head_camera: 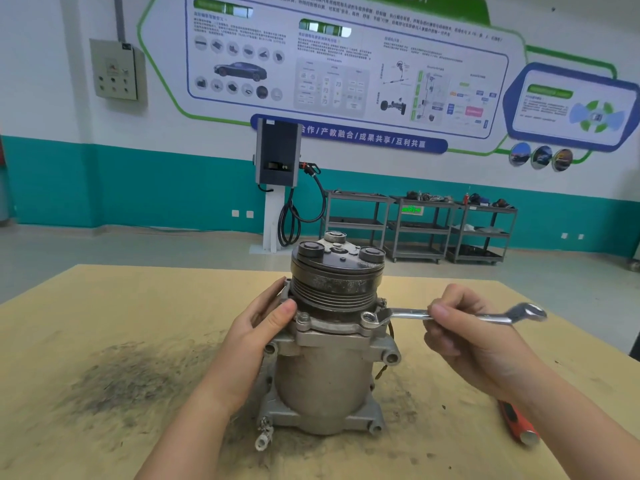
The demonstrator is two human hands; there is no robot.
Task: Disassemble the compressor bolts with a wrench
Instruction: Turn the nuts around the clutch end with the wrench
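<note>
A grey metal compressor (pixel 329 368) stands upright on the wooden table (pixel 104 323), its dark pulley (pixel 337 271) on top. A bolt head (pixel 304 318) shows on the front left of the flange. A silver combination wrench (pixel 450 315) lies level, with its ring end on the front right flange bolt (pixel 369 318) and its open end pointing right. My right hand (pixel 474 344) grips the wrench shaft near the middle. My left hand (pixel 258 330) holds the compressor's left side just below the pulley, thumb on the front.
A red-handled tool (pixel 517 424) lies on the table at the right, partly under my right forearm. A dark grimy stain (pixel 131 379) covers the table left of the compressor. A loose connector (pixel 263 438) hangs at the compressor's base. Carts and a charging station stand far behind.
</note>
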